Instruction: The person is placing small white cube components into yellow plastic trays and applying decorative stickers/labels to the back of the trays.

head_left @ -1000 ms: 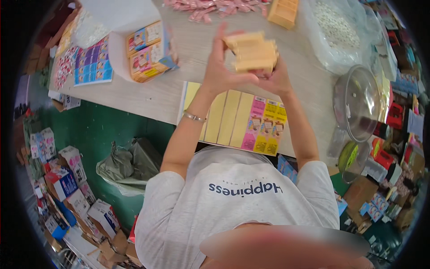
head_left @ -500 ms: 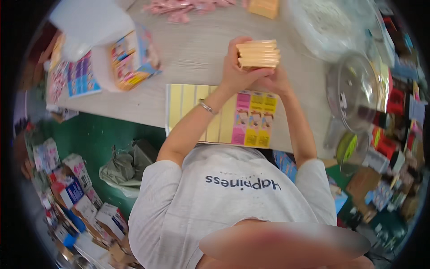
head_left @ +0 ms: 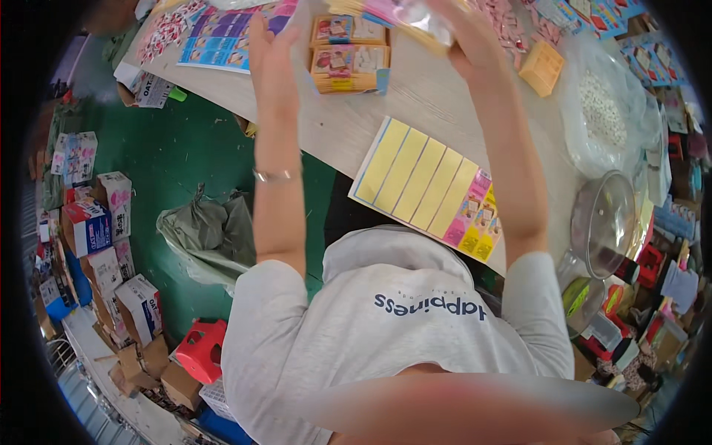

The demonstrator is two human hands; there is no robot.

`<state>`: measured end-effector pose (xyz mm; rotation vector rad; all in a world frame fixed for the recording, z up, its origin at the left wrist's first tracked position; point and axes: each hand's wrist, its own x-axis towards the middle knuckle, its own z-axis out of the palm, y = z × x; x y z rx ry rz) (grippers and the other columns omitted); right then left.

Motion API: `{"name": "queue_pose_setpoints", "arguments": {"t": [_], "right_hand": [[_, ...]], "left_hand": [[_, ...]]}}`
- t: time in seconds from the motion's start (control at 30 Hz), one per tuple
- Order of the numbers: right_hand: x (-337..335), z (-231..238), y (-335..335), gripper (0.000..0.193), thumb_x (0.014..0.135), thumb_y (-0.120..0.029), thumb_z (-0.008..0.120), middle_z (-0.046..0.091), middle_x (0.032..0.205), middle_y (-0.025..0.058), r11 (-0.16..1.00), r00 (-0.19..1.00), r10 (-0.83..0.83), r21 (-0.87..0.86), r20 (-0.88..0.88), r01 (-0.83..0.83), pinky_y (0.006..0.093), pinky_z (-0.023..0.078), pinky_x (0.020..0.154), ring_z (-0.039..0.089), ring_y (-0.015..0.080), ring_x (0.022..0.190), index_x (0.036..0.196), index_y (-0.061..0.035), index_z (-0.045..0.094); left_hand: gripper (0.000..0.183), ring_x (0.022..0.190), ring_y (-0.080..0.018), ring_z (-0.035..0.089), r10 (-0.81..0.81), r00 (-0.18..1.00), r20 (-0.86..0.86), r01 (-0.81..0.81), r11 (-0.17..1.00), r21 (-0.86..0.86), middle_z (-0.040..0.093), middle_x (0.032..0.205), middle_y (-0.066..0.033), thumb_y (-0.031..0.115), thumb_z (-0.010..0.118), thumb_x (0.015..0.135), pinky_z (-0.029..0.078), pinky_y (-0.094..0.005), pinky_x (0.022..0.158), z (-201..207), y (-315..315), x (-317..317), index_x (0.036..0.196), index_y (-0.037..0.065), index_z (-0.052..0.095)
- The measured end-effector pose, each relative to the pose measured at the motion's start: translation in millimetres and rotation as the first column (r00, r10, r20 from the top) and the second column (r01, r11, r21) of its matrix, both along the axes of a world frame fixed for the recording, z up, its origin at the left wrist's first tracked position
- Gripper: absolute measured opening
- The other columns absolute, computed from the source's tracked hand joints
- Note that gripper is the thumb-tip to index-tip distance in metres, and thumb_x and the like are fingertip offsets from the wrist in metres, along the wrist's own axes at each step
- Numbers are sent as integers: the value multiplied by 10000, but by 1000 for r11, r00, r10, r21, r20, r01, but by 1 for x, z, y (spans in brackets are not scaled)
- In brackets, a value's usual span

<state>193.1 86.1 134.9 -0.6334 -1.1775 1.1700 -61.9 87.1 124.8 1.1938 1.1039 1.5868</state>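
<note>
My left hand [head_left: 272,55] is raised at the far left of the table, fingers and thumb spread apart with nothing visible in them. It hovers by a sheet of blue and purple printed labels [head_left: 222,43]. At the top edge my right hand [head_left: 471,37] grips a shiny clear plastic pack [head_left: 419,16] with pink and yellow parts; its fingertips are partly cut off. Between the hands lie packs of thin orange-yellow pieces [head_left: 348,68] with printed fronts. Close to my body is a sheet of yellow label strips [head_left: 419,174], its right end bearing pink and yellow printed labels.
An orange block [head_left: 542,68] sits right of my right hand, near scattered pink pieces [head_left: 504,26]. Beyond it are a clear bag of small white bits [head_left: 602,107] and a transparent round tub [head_left: 604,222]. Left of the table, a grey-green bag [head_left: 208,230] rests on the green floor.
The stack of orange-yellow pieces that both hands held is no longer in them. My hands have parted, left hand to the left and right hand farther out. The view has turned and shifted.
</note>
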Motion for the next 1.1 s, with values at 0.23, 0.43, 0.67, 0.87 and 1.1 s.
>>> {"name": "queue_pose_setpoints", "arguments": {"t": [0.23,0.43,0.67,0.87,1.1], "right_hand": [[-83,26,101,685,723,-399,823,665,1200,231,935,391,-93,-54,915,350,404,517,928,650,290,1081,1244,10,650],[-91,-41,191,673,722,-305,849,668,1223,169,970,184,143,-175,972,167,389,528,907,629,255,1115,1301,-44,627],[-108,-78,143,571,858,-295,736,637,1234,244,940,518,-316,190,795,283,408,532,921,617,345,1144,1296,36,576],[-100,-59,129,350,900,-239,649,660,1082,326,877,85,-183,124,979,464,451,547,874,673,389,1029,1119,34,657],[-83,3,51,485,858,-365,696,702,1055,212,739,-97,-569,559,817,377,409,584,771,700,332,939,1099,55,665]], "left_hand": [[600,989,-211,540,-326,945,-29,248,769,-590,564,1132,-49,146,607,766,443,-433,869,-64,83,-58,1351,121,477],[626,940,-181,549,-511,856,-76,375,716,-589,586,1050,-46,104,585,719,483,-417,799,-50,78,-44,1339,122,501],[542,951,-275,621,-461,628,-627,270,885,-380,636,1029,-102,159,648,747,512,-467,871,-77,102,-97,1276,68,577],[716,1144,-340,580,287,144,-947,393,862,321,599,1218,-159,326,753,764,464,-535,958,-40,105,1,1366,33,500],[483,1151,-278,554,266,-198,-943,256,943,212,540,1286,-107,200,529,942,480,-480,911,-67,119,22,1391,29,477]]}}
